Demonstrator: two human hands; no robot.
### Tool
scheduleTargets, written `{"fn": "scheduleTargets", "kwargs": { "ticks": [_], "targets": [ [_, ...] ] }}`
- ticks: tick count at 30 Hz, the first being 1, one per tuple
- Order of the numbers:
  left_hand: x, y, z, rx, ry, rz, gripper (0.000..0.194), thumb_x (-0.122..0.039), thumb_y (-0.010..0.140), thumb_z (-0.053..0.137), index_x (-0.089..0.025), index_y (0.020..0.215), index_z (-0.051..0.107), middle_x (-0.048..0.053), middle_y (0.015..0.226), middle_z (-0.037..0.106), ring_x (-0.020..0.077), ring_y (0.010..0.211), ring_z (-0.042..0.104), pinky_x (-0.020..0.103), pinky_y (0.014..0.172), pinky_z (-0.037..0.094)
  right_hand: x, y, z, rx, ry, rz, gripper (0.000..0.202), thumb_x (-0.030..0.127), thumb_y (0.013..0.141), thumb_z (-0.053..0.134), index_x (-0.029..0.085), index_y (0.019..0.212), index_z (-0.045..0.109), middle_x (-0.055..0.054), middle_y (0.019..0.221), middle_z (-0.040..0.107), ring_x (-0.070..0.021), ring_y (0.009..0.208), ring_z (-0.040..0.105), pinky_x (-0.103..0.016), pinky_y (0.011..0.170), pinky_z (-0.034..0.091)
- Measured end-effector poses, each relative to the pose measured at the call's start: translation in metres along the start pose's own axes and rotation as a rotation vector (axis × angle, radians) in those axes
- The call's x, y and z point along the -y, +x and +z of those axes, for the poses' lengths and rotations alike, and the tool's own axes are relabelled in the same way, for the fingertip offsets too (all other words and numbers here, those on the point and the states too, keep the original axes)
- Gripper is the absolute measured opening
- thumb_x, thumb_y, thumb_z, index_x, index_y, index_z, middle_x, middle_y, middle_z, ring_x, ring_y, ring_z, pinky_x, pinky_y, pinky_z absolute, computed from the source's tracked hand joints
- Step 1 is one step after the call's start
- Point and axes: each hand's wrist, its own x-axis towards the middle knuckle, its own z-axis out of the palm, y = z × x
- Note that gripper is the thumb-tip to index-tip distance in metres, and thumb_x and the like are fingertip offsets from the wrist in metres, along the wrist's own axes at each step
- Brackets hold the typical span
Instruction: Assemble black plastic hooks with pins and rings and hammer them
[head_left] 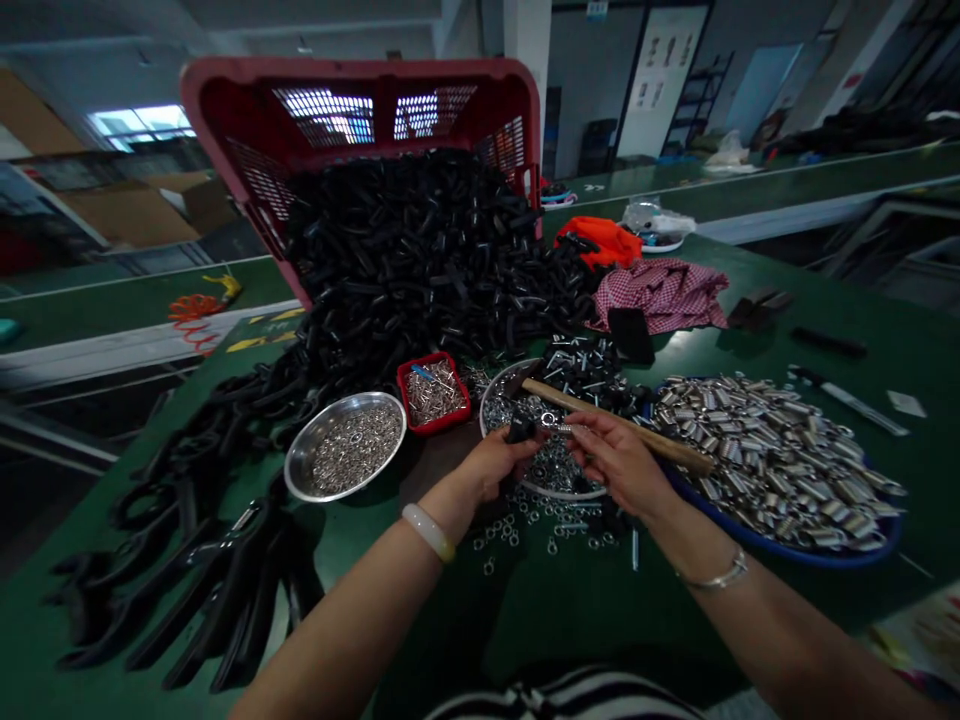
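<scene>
My left hand (491, 462) pinches a small black plastic part (519, 430) over a round dish (495, 385) of metal rings. Closed fingertips of my right hand (619, 468) hold the end of a small ribbed metal piece (564, 428), with a ring (549, 418) between the hands. Whether ring and ribbed piece are joined I cannot tell. Behind my right fingers, a hammer (660, 442) lies with its wooden handle across the dish. Black parts with metal pins (592, 365) are heaped at the dish's far side. Loose rings (514, 530) lie on the table below.
A tipped red crate (360, 68) spills black plastic handles (420, 250). Left stand a steel bowl (300, 480) of small metal bits and a red tray (457, 418) of pins. Right are a blue basin (825, 560) of springs, a checked cloth (664, 295) and a marker-like tool (847, 395).
</scene>
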Motion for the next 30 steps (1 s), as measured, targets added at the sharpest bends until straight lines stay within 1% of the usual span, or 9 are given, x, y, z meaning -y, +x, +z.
{"fn": "scheduleTargets", "kwargs": {
  "ticks": [4, 11, 15, 17, 19, 21, 23, 25, 30],
  "targets": [
    [0.002, -0.008, -0.01, 0.03, -0.191, -0.059, 0.022, -0.021, 0.065, 0.071, -0.015, 0.079, 0.055, -0.008, 0.048, 0.042, 0.0027, 0.038, 0.035, 0.016, 0.039, 0.024, -0.008, 0.009, 0.018, 0.056, 0.023, 0.046, 0.025, 0.035, 0.07, 0.065, 0.022, 0.089, 0.057, 0.002, 0.066, 0.052, -0.0056, 0.05, 0.042, -0.015, 0.034, 0.023],
    [0.005, -0.016, -0.026, 0.033, -0.161, 0.0, 0.025, -0.022, 0.06, 0.074, -0.014, 0.074, 0.055, -0.007, 0.05, 0.046, 0.0029, 0.039, 0.037, 0.017, 0.039, 0.024, -0.019, 0.014, 0.03, 0.069, -0.038, 0.014, 0.031, 0.037, 0.067, 0.068, 0.02, 0.09, 0.057, 0.003, 0.065, 0.052, -0.0052, 0.049, 0.042, -0.014, 0.033, 0.025],
    [0.008, -0.019, -0.034, 0.143, -0.287, 0.048, 0.036, -0.022, 0.057, 0.076, -0.013, 0.087, 0.058, -0.008, 0.052, 0.043, 0.0017, 0.04, 0.034, 0.015, 0.039, 0.022, -0.017, 0.014, 0.028, 0.102, -0.03, 0.076, 0.031, 0.035, 0.067, 0.068, 0.019, 0.091, 0.058, 0.001, 0.068, 0.056, -0.0054, 0.051, 0.046, -0.014, 0.035, 0.029],
    [0.01, -0.021, -0.035, 0.208, -0.362, 0.059, 0.044, -0.022, 0.057, 0.076, -0.014, 0.095, 0.058, -0.009, 0.053, 0.041, 0.0009, 0.041, 0.033, 0.014, 0.039, 0.02, -0.015, 0.014, 0.025, 0.155, -0.031, 0.134, 0.031, 0.035, 0.067, 0.067, 0.019, 0.092, 0.058, 0.0, 0.072, 0.059, -0.0066, 0.054, 0.05, -0.016, 0.039, 0.035],
    [0.011, -0.024, -0.036, 0.203, -0.359, 0.042, 0.045, -0.023, 0.057, 0.076, -0.014, 0.097, 0.057, -0.009, 0.052, 0.04, 0.0011, 0.04, 0.032, 0.014, 0.038, 0.021, -0.011, 0.015, 0.023, 0.195, -0.137, 0.132, 0.028, 0.034, 0.069, 0.066, 0.02, 0.092, 0.06, -0.002, 0.074, 0.061, -0.0096, 0.059, 0.055, -0.021, 0.048, 0.044],
    [0.013, -0.026, -0.036, 0.136, -0.295, -0.01, 0.04, -0.022, 0.057, 0.076, -0.014, 0.092, 0.057, -0.009, 0.051, 0.04, 0.0017, 0.039, 0.033, 0.014, 0.037, 0.022, -0.003, 0.014, 0.026, 0.193, -0.367, -0.009, 0.022, 0.031, 0.07, 0.064, 0.021, 0.089, 0.062, -0.003, 0.078, 0.063, -0.014, 0.069, 0.059, -0.03, 0.061, 0.049],
    [0.014, -0.029, -0.037, 0.108, -0.272, -0.073, 0.032, -0.021, 0.06, 0.074, -0.015, 0.084, 0.055, -0.009, 0.049, 0.04, 0.0022, 0.038, 0.033, 0.014, 0.036, 0.023, 0.006, 0.012, 0.033, 0.172, -0.596, -0.229, 0.015, 0.028, 0.072, 0.061, 0.022, 0.086, 0.064, -0.004, 0.085, 0.063, -0.0177, 0.08, 0.059, -0.035, 0.072, 0.049],
    [0.014, -0.032, -0.039, 0.171, -0.359, -0.109, 0.025, -0.019, 0.064, 0.071, -0.016, 0.08, 0.052, -0.008, 0.052, 0.04, 0.0018, 0.038, 0.034, 0.012, 0.036, 0.024, 0.015, 0.009, 0.042, 0.174, -0.694, -0.371, 0.014, 0.026, 0.076, 0.056, 0.023, 0.088, 0.063, -0.004, 0.09, 0.063, -0.0186, 0.084, 0.059, -0.036, 0.077, 0.048],
    [0.014, -0.042, -0.042, 0.312, -0.618, -0.257, 0.013, -0.012, 0.071, 0.056, -0.013, 0.083, 0.05, -0.002, 0.067, 0.047, 0.0006, 0.042, 0.037, 0.008, 0.034, 0.025, 0.03, 0.005, 0.062, 0.212, -0.718, -0.497, 0.017, 0.023, 0.082, 0.048, 0.024, 0.096, 0.057, -0.004, 0.094, 0.061, -0.0176, 0.087, 0.059, -0.036, 0.078, 0.047]
  ]
}}
